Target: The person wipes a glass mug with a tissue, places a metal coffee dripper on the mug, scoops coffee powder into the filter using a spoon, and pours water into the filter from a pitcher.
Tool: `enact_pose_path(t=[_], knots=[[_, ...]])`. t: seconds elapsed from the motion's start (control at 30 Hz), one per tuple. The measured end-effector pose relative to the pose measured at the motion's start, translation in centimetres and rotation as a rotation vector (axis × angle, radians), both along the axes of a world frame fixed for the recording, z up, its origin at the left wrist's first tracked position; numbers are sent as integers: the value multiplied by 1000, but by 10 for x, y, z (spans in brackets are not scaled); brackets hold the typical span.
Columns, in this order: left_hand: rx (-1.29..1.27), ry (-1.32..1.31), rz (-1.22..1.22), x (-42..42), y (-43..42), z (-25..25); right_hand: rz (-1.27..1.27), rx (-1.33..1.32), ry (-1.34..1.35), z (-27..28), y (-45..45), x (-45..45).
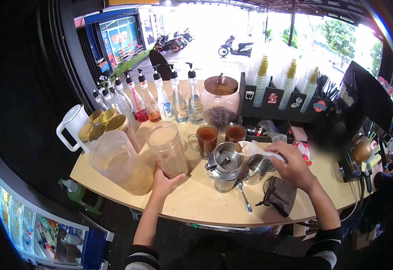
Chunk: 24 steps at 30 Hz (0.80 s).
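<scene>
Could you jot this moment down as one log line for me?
left hand: holding jar | right hand: holding white scoop near metal pot | behind pot: two filled mugs

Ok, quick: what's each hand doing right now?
Left hand: closed, holding the clear jar near its base.
Right hand: closed, holding the white scoop by its handle.

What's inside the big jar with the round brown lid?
Lots of dark little pieces fill the lower part of the jar. I can't tell what they are. Two mugs in front hide some of its bottom.
</scene>
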<state>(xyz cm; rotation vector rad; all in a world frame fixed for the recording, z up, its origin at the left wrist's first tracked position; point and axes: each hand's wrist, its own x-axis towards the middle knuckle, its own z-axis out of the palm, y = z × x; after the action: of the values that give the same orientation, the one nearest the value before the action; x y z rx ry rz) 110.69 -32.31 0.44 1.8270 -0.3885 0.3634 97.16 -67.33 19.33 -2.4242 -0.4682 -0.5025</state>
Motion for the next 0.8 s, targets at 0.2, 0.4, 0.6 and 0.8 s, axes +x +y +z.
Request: enact_pose_path(t=[0.2,0.4,0.6,0.8], knots=[[17,80,-27,-2,1,6,-23,10,-12,1,2,-3],[4,41,-24,0,0,4,-39,-24,-45,-2,5,0],[12,50,-15,2,2,-1,-34,-22,-76,-9,12,8],[-23,49,-34,3,1,-4,-13,8,-140,-20,13,17]])
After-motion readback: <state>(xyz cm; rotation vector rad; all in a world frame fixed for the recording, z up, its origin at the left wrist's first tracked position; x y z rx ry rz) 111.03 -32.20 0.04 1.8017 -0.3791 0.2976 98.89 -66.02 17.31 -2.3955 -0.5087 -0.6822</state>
